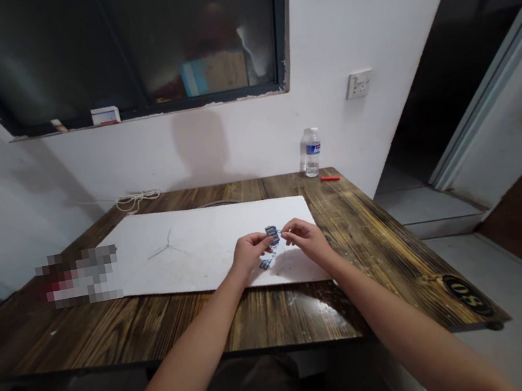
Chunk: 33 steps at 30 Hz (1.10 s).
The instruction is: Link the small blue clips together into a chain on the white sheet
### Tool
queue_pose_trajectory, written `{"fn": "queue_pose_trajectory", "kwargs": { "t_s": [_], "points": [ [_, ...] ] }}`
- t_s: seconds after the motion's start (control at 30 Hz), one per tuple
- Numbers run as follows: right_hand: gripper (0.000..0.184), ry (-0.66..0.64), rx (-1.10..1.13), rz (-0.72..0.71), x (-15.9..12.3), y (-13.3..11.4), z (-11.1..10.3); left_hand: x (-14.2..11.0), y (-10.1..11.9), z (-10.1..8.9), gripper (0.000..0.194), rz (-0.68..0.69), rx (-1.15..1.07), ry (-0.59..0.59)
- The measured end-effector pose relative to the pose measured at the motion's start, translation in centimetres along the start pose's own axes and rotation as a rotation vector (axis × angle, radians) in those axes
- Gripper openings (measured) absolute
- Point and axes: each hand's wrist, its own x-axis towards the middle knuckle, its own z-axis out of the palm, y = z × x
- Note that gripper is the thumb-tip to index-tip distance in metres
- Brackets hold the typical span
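My left hand (253, 249) is closed, thumb and fingers pinching a small dark flat piece with pale stripes (271, 231) just above the white board (214, 244). To its right, my right hand (306, 238) has its fingertips pressed together close to the piece's edge. Something thin and blue shows between the two hands, too small to name. Under the hands, several small blue-outlined pieces (267, 263) lie on the board. Farther left on the board is a thin, dark, three-armed shape (167, 245); whether it is wire or a drawn mark I cannot tell.
The board lies on a dark wooden table (382, 255). At the back right stand a water bottle (312, 154) and a red stick-like item (330, 178). A coiled white cord (138, 199) lies at the back left. A blurred patch (86, 277) covers the left side.
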Motion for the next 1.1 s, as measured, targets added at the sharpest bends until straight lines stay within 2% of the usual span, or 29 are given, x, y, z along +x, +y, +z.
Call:
{"fn": "queue_pose_trajectory", "kwargs": {
  "t_s": [0.1,0.23,0.43,0.53,0.63,0.73,0.97,1.1],
  "points": [
    [0.029,0.004,0.059,0.123,0.1,0.5,0.1,0.0,0.0,0.1,0.03,0.0,0.013,-0.009],
    [0.031,-0.065,0.095,0.165,0.0,0.2,0.4,-0.1,-0.1,0.0,0.03,0.018,0.044,-0.038],
    [0.032,-0.132,0.215,0.278,-0.1,-0.7,0.3,-0.2,0.1,-0.2,0.035,0.031,-0.014,-0.149],
    [0.032,-0.188,0.288,0.328,-0.1,-0.9,0.1,-0.2,0.0,-0.2,0.044,0.023,-0.082,-0.183],
    [0.033,-0.231,0.327,0.345,-0.2,-0.9,0.0,-0.2,-0.2,-0.2,0.054,0.048,-0.12,-0.27],
    [0.033,-0.255,0.339,0.361,-0.2,-0.9,0.1,-0.3,-0.2,-0.2,0.05,0.067,-0.08,-0.336],
    [0.035,-0.244,0.393,0.393,-0.1,-0.3,0.4,-0.3,0.4,-0.3,0.041,0.207,0.019,-0.283],
    [0.034,-0.241,0.449,0.421,-0.2,0.1,0.5,-0.2,0.2,-0.3,0.042,0.229,0.005,-0.268]
  ]
}}
